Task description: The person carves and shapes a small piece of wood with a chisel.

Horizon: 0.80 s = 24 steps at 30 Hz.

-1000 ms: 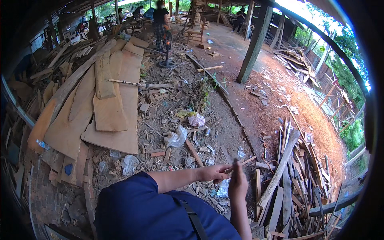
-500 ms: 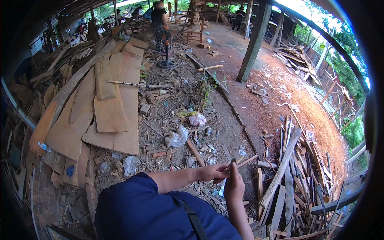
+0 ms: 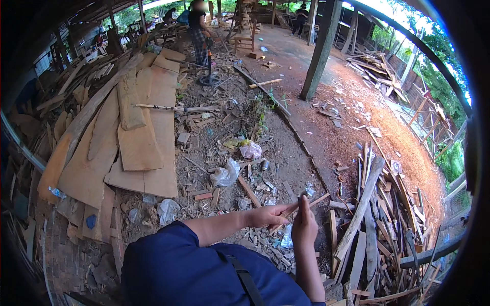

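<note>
My left hand [image 3: 269, 216] is closed in a pinch, its fingertips against the palm side of my right hand [image 3: 305, 227]. The right hand stands edge-up with fingers pressed together. A small dark piece [image 3: 302, 194] shows at the tips of the right fingers; its kind is too small to make out. What the left fingers pinch is hidden. A thin wooden strip [image 3: 319, 199] runs behind both hands; I cannot tell whether it is held or lies on the ground.
Wide planks [image 3: 148, 137] are stacked at left. Offcuts and a log [image 3: 360, 214] pile up at right. A plastic bag [image 3: 225, 173] lies on littered ground ahead. Farther off stand a post [image 3: 322, 51] and a person [image 3: 198, 28] beside a round-based stand [image 3: 210, 79].
The right hand has turned more edge-on, its fingers straighter. My left hand has shifted slightly left, fingers still at the right hand. The view has tilted a little.
</note>
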Each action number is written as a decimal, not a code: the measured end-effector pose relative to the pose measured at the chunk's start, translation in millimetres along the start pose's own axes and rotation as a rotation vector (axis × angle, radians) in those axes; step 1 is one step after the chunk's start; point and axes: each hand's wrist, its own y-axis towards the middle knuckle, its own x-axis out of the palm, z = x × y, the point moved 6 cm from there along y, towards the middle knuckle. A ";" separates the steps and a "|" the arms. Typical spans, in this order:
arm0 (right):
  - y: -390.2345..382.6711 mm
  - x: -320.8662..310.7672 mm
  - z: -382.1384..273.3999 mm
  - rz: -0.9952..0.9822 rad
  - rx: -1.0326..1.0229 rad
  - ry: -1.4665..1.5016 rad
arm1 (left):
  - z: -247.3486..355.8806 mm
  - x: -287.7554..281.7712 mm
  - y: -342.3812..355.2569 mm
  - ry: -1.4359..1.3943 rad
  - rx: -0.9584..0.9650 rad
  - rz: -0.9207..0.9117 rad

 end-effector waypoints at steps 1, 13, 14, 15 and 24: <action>-2.5 1.5 -9.7 -0.035 -0.004 -0.001 | -3.2 -4.5 -1.5 0.002 -0.002 -0.002; 0.2 1.0 -35.1 -0.207 -0.113 0.007 | -12.2 -21.5 -8.7 0.154 -0.147 0.082; 5.5 3.6 -21.9 -0.183 -0.108 -0.021 | -1.9 -18.3 -10.2 0.128 -0.111 0.073; 11.5 2.4 -8.8 -0.159 -0.103 -0.049 | 7.7 -15.7 -10.9 0.103 -0.075 0.066; 13.6 -21.4 26.3 0.001 0.183 0.256 | 22.8 -25.5 -1.0 0.928 -0.063 0.332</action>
